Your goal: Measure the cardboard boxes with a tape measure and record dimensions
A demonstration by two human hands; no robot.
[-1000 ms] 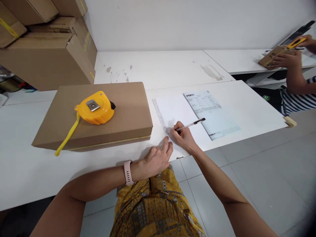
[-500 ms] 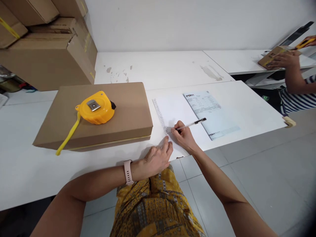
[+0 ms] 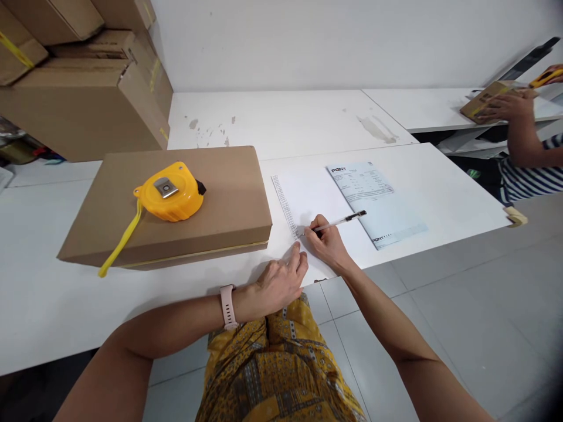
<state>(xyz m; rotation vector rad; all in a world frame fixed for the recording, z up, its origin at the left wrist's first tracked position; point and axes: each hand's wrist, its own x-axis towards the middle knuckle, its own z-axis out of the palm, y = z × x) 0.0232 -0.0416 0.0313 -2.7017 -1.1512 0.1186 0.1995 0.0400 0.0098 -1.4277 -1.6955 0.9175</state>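
Note:
A pen point(image 3: 341, 222) is gripped in my right hand point(image 3: 328, 245), its tip at the lower left of a white sheet of paper point(image 3: 303, 187). Rows of small writing run down the sheet's left side. My left hand point(image 3: 281, 281), with a pink watch band point(image 3: 228, 306) at the wrist, rests at the paper's near corner, fingers stretched out. Right of the sheet lies a pale blue printed form point(image 3: 378, 202). To the left stands a closed cardboard box point(image 3: 233, 193) with a yellow tape measure point(image 3: 173, 192) lying on top, its strap hanging over the near edge.
Several cardboard boxes point(image 3: 83, 111) are stacked at the back left. A wall rises behind the white table point(image 3: 272, 123). At the far right another person's hand point(image 3: 510, 106) rests on a small box point(image 3: 477, 105), and a yellow tool point(image 3: 545, 76) is beside it.
My hands and the pen stay almost in place. At the far right, the co-worker's yellow tool has shifted slightly away from the small box.

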